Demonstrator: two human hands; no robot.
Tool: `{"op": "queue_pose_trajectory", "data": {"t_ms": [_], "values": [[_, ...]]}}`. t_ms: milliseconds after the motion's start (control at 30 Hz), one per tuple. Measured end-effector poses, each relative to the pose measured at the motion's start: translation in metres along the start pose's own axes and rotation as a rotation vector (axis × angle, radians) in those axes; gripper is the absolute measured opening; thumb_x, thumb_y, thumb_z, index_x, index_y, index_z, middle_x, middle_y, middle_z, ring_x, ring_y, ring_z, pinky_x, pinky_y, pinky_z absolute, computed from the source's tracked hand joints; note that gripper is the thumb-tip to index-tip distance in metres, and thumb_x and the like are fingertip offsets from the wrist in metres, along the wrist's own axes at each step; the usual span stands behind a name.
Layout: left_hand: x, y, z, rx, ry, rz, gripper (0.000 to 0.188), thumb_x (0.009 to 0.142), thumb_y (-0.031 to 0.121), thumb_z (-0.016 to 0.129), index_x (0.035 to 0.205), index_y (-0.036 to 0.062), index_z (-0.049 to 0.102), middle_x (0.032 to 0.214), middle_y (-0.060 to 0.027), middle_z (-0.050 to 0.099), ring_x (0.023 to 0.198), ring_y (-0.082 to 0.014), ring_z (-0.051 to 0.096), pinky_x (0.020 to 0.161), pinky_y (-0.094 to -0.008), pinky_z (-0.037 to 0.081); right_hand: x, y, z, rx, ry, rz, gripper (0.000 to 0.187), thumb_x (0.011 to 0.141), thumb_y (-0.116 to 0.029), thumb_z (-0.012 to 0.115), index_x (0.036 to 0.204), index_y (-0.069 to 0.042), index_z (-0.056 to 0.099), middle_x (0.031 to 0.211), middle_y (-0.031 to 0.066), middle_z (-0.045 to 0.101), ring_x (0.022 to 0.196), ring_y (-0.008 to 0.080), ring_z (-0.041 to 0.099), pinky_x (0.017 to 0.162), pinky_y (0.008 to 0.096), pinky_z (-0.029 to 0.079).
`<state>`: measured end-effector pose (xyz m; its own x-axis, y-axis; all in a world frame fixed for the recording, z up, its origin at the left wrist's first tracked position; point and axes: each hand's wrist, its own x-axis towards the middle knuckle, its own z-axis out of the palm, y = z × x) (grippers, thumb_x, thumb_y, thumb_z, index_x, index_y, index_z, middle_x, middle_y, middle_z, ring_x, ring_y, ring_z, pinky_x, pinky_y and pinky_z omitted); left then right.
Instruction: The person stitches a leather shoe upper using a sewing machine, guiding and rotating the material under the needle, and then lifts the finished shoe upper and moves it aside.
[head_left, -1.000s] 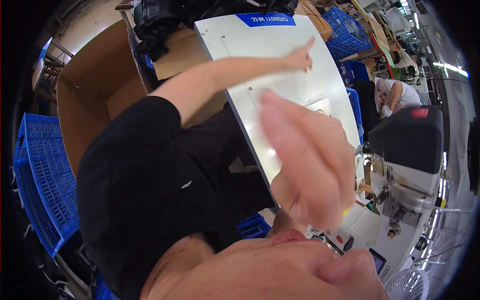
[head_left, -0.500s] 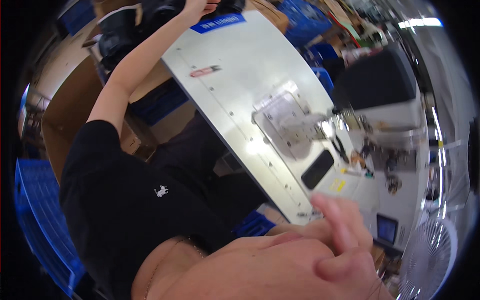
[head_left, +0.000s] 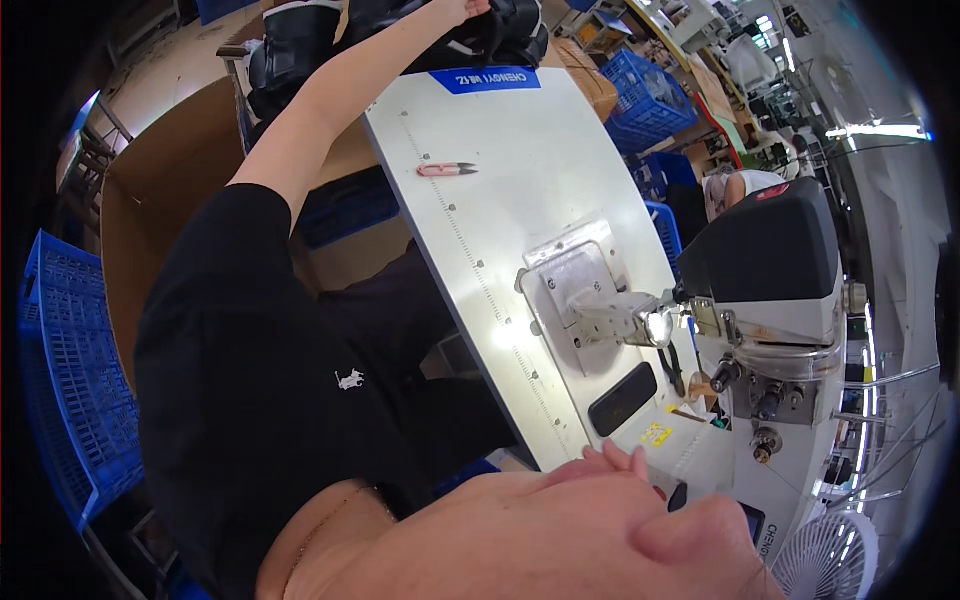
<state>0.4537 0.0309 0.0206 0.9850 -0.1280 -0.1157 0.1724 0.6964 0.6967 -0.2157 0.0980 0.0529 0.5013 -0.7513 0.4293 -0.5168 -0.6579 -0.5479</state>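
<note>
My left arm stretches away to the far end of the table, where my left hand [head_left: 462, 10] is at a heap of shiny black leather-like pieces [head_left: 510, 35]. The picture's edge cuts that hand off, so its grip is unclear. Only the fingertips of my right hand [head_left: 617, 459] show, stretched and slightly apart, with nothing visible in them; the rest is hidden. They are nearest to a black phone [head_left: 623, 399] lying on the table. Pink thread snips [head_left: 446, 169] lie on the white tabletop [head_left: 520, 130], apart from both hands.
A black-and-white sewing machine [head_left: 760, 250] stands over the table, its metal plate [head_left: 565, 290] on the top. Blue crates [head_left: 85, 380] and a large cardboard box [head_left: 165, 200] stand at the left. A white fan [head_left: 825, 560] is at lower right. Another person [head_left: 745, 187] sits farther back.
The view has swung and sharpened, so the table appears lower. My right hand has moved down and away, with only fingertips left showing. My left arm is still stretched to the black heap.
</note>
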Motion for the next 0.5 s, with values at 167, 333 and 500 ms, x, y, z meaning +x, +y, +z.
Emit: {"op": "queue_pose_trajectory", "data": {"t_ms": [167,333,500], "values": [[-0.001,0.002,0.011,0.037,0.211,0.042,0.043,0.076,0.037,0.075,0.058,0.0084,0.047,0.051,-0.0055,0.051,0.036,-0.0154,0.043,0.031,-0.0307,0.029,0.017,-0.006,0.017,0.145,0.023,-0.225,0.028,0.089,0.009,0.043,0.115,0.007,0.053,0.086,0.0203,0.064,0.069,0.025,0.068,0.059,0.0288,0.057],[0.041,0.076,-0.058,0.09,0.27,0.169,0.037,0.083,0.03,0.067,0.057,0.0108,0.05,0.051,-0.0019,0.052,0.036,-0.0136,0.044,0.034,-0.0284,0.035,0.013,-0.024,0.042,0.289,0.109,-0.173,0.024,0.085,0.011,0.05,0.104,0.005,0.063,0.074,0.0167,0.066,0.061,0.0216,0.068,0.055,0.0269,0.055],[0.053,0.065,-0.012,0.265,-0.058,0.238,0.035,0.084,0.031,0.056,0.055,0.0112,0.052,0.047,-0.0017,0.048,0.038,-0.0172,0.048,0.036,-0.0323,0.038,0.014,-0.024,0.055,0.22,0.11,-0.1,0.023,0.085,0.009,0.053,0.104,0.003,0.064,0.075,0.015,0.067,0.063,0.0195,0.068,0.056,0.0257,0.052]]}}
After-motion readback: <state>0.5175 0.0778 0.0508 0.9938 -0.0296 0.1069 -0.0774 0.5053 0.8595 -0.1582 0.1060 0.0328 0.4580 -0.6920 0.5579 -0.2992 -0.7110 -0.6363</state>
